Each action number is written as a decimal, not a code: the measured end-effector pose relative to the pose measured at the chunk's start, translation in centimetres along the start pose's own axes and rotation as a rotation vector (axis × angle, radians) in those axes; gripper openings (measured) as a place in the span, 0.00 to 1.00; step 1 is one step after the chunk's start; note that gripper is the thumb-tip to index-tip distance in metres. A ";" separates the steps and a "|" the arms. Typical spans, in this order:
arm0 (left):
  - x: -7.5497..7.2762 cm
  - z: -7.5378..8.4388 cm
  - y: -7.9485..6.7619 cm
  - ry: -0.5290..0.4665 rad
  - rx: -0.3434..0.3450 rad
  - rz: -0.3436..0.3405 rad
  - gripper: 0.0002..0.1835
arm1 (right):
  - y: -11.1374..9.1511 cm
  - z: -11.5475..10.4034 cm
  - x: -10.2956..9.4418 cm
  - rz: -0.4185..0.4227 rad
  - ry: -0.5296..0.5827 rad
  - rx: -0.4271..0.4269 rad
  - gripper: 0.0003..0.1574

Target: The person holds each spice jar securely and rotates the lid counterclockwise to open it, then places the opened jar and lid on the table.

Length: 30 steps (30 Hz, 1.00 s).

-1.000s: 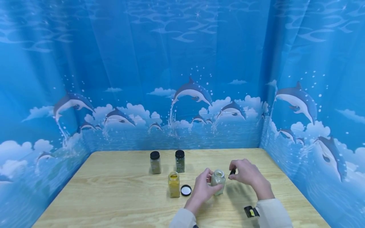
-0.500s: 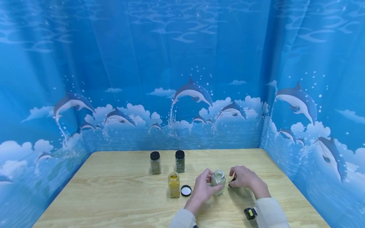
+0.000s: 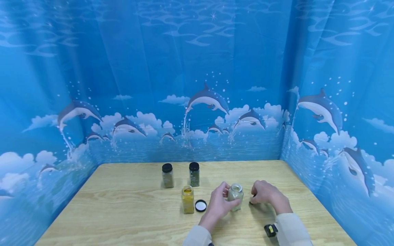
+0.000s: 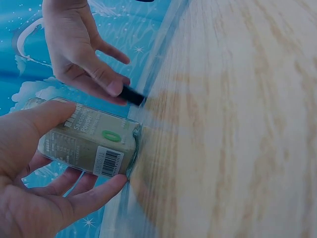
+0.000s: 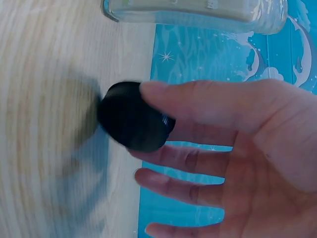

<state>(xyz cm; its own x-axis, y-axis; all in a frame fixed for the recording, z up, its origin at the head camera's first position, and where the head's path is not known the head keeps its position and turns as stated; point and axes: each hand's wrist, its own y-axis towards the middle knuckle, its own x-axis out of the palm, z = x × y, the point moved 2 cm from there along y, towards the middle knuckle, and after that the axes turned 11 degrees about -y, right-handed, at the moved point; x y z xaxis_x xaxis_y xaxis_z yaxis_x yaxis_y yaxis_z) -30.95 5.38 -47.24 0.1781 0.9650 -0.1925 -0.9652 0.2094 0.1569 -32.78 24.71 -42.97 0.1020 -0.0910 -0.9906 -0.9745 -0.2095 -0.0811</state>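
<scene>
My left hand (image 3: 219, 202) grips an uncapped glass seasoning jar (image 3: 235, 196) of pale powder, which stands upright on the table. In the left wrist view the thumb lies over the label of the jar (image 4: 89, 134) and the fingers support its other side. To the right of it, my right hand (image 3: 267, 194) pinches a black lid (image 5: 131, 116) between thumb and fingers. The lid is tilted, its lower edge right at the tabletop in the right wrist view. Part of the lid is hidden behind the fingers in the head view.
Left of the hands stands an open jar of yellow powder (image 3: 187, 201), with a black lid (image 3: 201, 205) lying white inside up beside it. Behind are two black-capped jars, one brownish (image 3: 167, 176) and one dark green (image 3: 194, 175). A dolphin-print curtain (image 3: 197, 82) surrounds the wooden table (image 3: 123, 205).
My right hand has come down to the tabletop with the black lid and shifted slightly right, away from the jar. My left hand and its jar have stayed in place.
</scene>
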 end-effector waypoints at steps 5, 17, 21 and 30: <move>0.0 -0.1 0.0 0.005 -0.006 -0.002 0.20 | 0.0 0.0 0.1 0.015 0.026 -0.001 0.14; 0.0 0.0 0.0 0.003 -0.015 0.000 0.20 | -0.7 0.0 0.0 -0.093 0.018 0.026 0.23; 0.0 0.0 0.0 0.007 -0.015 -0.002 0.20 | -0.8 -0.1 0.2 -0.112 0.030 0.040 0.23; 0.0 -0.1 0.0 0.005 -0.010 -0.005 0.20 | -0.7 -0.6 0.2 -0.013 -0.155 0.073 0.26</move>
<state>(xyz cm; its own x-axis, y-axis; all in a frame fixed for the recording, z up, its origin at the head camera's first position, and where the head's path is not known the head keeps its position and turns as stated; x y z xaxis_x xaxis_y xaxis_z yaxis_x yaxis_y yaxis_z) -31.01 5.34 -47.28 0.1820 0.9631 -0.1982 -0.9660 0.2127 0.1467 -31.92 24.23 -43.03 0.0882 0.0633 -0.9941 -0.9858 -0.1376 -0.0962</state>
